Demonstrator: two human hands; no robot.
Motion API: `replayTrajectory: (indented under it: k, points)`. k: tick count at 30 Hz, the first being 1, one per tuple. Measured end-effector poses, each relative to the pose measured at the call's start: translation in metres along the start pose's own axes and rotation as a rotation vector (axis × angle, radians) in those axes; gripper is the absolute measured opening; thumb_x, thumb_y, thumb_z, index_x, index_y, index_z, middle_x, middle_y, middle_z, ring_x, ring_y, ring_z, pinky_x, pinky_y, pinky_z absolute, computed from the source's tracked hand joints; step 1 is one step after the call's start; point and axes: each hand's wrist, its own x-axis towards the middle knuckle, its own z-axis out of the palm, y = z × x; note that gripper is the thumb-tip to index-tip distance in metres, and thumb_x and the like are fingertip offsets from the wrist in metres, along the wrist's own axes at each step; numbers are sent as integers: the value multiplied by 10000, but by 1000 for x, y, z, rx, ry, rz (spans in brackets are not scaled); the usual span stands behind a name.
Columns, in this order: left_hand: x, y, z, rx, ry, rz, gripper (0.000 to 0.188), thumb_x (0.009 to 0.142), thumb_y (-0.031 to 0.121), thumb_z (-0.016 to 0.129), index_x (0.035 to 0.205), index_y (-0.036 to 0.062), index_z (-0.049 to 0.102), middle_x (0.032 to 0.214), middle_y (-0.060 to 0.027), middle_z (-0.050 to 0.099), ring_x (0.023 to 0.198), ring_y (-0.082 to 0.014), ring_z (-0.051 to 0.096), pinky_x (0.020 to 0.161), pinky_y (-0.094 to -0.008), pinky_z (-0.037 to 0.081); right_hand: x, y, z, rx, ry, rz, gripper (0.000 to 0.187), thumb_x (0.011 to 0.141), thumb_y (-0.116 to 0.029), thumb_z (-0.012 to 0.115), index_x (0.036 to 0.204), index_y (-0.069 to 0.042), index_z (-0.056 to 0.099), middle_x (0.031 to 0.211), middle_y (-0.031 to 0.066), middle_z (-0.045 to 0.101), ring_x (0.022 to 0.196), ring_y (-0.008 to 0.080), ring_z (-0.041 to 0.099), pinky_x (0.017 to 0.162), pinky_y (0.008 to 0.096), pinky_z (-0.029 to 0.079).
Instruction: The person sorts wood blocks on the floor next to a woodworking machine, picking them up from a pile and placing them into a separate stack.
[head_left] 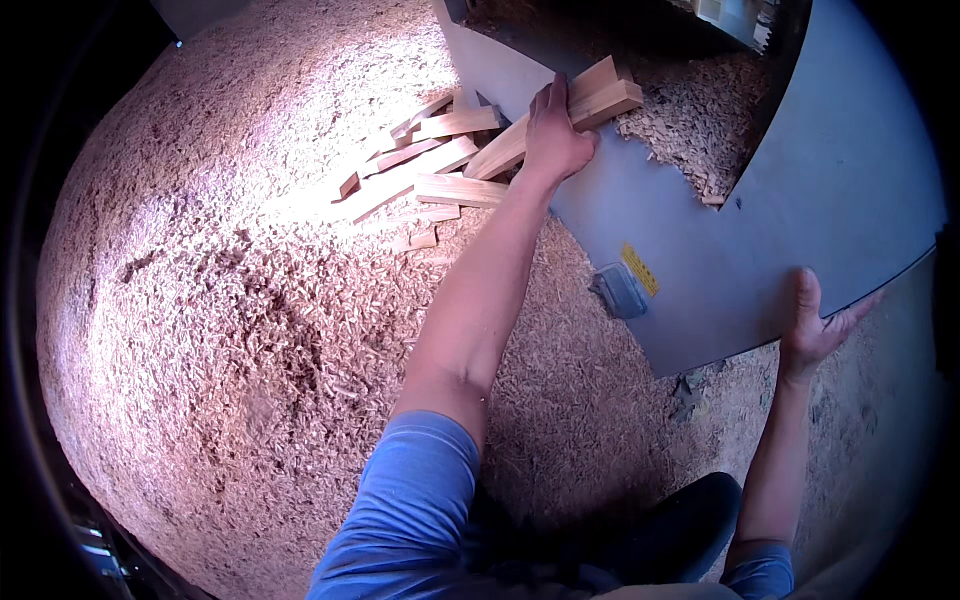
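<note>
Across the left half, pale wood shavings [200,330] are covering the ground in a broad, brightly lit spread. At the upper middle, a loose heap of wooden offcuts [457,124] is lying on the shavings, the pieces crossing one another at angles. A blue sleeve [410,490] is rising from the lower edge, with a bare forearm leading to the left hand [555,140]. Its fingers are curling over a wooden strip [608,102], which is lying aslant between the heap and a dark opening. Wood chips [700,110] are filling the opening's lower part. Below the opening, a smooth grey panel [850,160] is stretching to the right. Near its lower left corner, a small boxy fitting [622,290] is sitting just beside a yellow label [640,269]; the label is showing dark print, too small to read. At the lower middle, a dark trouser leg [690,515] is bending at the knee. At the right, the right hand [815,335] is holding the panel's lower edge, its thumb resting on the face and its fingers stretching along the rim.
</note>
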Motion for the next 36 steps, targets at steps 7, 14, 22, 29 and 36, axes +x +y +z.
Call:
replayTrajectory:
  k: [7, 14, 22, 29, 36]
  points:
    - [-93, -17, 2, 131, -144, 358, 635, 612, 2, 699, 1235, 20, 575, 1125, -171, 577, 1115, -390, 537, 985, -466, 451, -3, 2, 5, 10, 2, 5, 904, 928, -273, 755, 1569, 35, 196, 1476, 200, 418, 1364, 295, 428, 1160, 418, 307]
    - [-295, 26, -14, 92, -900, 818, 570, 723, 100, 741, 1271, 56, 588, 1126, -108, 592, 1182, -306, 546, 1137, -446, 377, -19, -4, 6, -91, -17, 50, 874, 953, -208, 724, 1575, 43, 164, 1504, 212, 378, 1379, 299, 401, 1179, 426, 269]
    - [-315, 65, -23, -64, -834, 802, 629, 735, 121, 738, 1322, 4, 546, 1126, -82, 602, 1136, -284, 561, 1078, -414, 400, -217, -56, -57, 795, -510, 1822, 836, 838, -74, 728, 1534, 97, 297, 1388, 288, 554, 1334, 400, 535, 1110, 497, 440]
    - [-310, 98, -24, -209, -896, 898, 634, 729, 99, 754, 1321, 11, 546, 1300, -140, 562, 1268, -307, 508, 1139, -447, 368, -166, -97, -118, 969, -707, 1876, 701, 766, -8, 669, 1401, 153, 418, 1155, 321, 650, 966, 478, 717, 827, 530, 640]
    - [-275, -40, -13, 14, -792, 297, 688, 781, -22, 704, 1427, 8, 468, 1419, -252, 479, 1328, -439, 448, 1155, -476, 381, -76, -165, -261, 563, -251, 2147, 731, 698, -49, 686, 1330, 233, 451, 1125, 395, 635, 957, 468, 715, 870, 551, 605]
